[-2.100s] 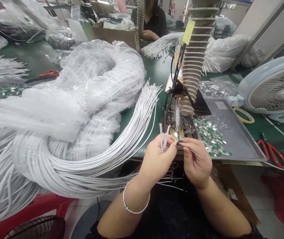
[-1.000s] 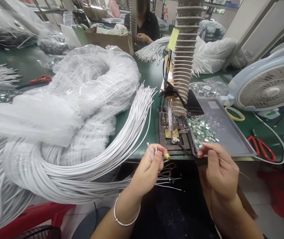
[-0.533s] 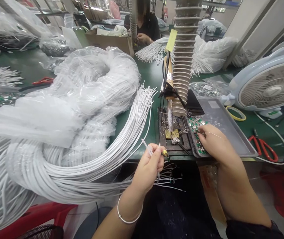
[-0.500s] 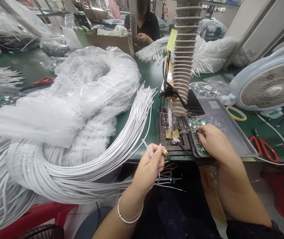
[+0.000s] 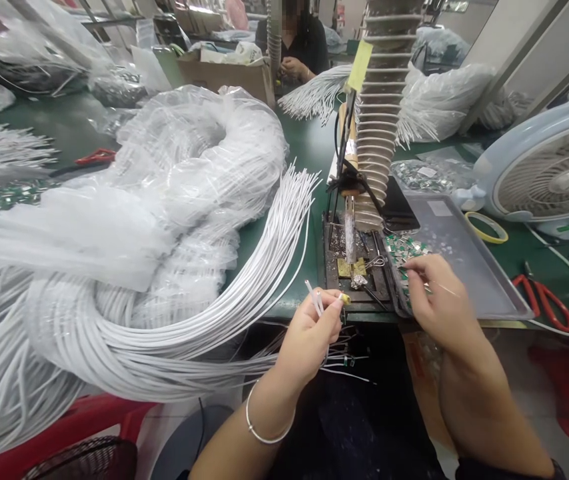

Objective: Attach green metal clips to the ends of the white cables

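My left hand [image 5: 315, 328] is closed around a few white cables [image 5: 314, 297], their stripped ends sticking up past the fingers. A small yellow piece [image 5: 346, 299] shows at its fingertips. My right hand [image 5: 439, 293] reaches over the grey tray [image 5: 469, 257], thumb and index finger drawn together at a heap of small green-and-silver connector boards [image 5: 404, 248]; whatever is between those fingertips is too small to make out. Between the hands, a soldering iron [image 5: 350, 230] hangs tip-down in a stand [image 5: 337, 267], above a yellow sponge and a lump of solder.
A large bundle of white cables [image 5: 174, 340], partly wrapped in plastic, fills the left. A ribbed extraction hose [image 5: 389, 113] rises behind the iron. At right are a fan [image 5: 564, 177], a tape roll [image 5: 486, 228] and red-handled scissors [image 5: 544, 303]. Another person [image 5: 294, 47] sits opposite.
The view has shifted slightly, moving the scene to the right. My right hand's fingers have drawn together over the connector boards. My left hand still holds the cables, now tilted slightly.
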Demonstrator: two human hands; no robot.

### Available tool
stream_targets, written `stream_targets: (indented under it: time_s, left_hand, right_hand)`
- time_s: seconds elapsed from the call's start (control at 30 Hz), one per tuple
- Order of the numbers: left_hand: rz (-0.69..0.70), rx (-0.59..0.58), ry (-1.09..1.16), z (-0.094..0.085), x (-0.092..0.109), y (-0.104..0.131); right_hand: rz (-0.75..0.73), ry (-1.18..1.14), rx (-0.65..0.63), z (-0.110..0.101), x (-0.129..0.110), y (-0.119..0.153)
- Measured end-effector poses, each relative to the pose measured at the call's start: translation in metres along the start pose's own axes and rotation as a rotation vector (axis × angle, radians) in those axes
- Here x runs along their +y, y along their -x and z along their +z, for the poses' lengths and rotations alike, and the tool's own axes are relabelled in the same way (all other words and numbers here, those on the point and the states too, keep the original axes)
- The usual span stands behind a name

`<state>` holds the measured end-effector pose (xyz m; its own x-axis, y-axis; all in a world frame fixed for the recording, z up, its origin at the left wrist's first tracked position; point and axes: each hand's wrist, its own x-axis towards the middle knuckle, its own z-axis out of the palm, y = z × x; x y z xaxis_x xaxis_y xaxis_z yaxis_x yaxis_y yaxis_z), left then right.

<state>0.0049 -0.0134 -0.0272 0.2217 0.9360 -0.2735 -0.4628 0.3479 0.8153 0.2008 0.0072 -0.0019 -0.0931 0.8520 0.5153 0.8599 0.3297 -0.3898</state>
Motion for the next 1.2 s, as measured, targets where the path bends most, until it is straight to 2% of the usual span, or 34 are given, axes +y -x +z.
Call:
stream_targets:
  time_s: [0.2,0.37,0.57,0.93,1.2]
  left_hand:
    - [0.012,-0.034,-0.047,0.002,-0.001,0.001]
    - [0.078,-0.039,-0.072,0.004,0.001,0.001]
    - [0.087,-0.008,-0.138,0.006,0.004,0.002]
    - [0.078,-0.079,-0.119,0.005,0.002,0.003]
    - [0.108,-0.063,-0.126,0.007,0.003,0.002]
  right_hand:
    - [-0.034,-0.298,-0.083,0.006,-0.034,0.018]
    - [0.007,-0.46,-0.121,0.017,-0.048,0.022]
    - [0.034,-0.501,-0.08,0.024,-0.05,0.024]
    - [0.113,-0.599,-0.092,0.029,-0.05,0.028]
    - [0.088,-0.613,-0.065,0.03,-0.05,0.028]
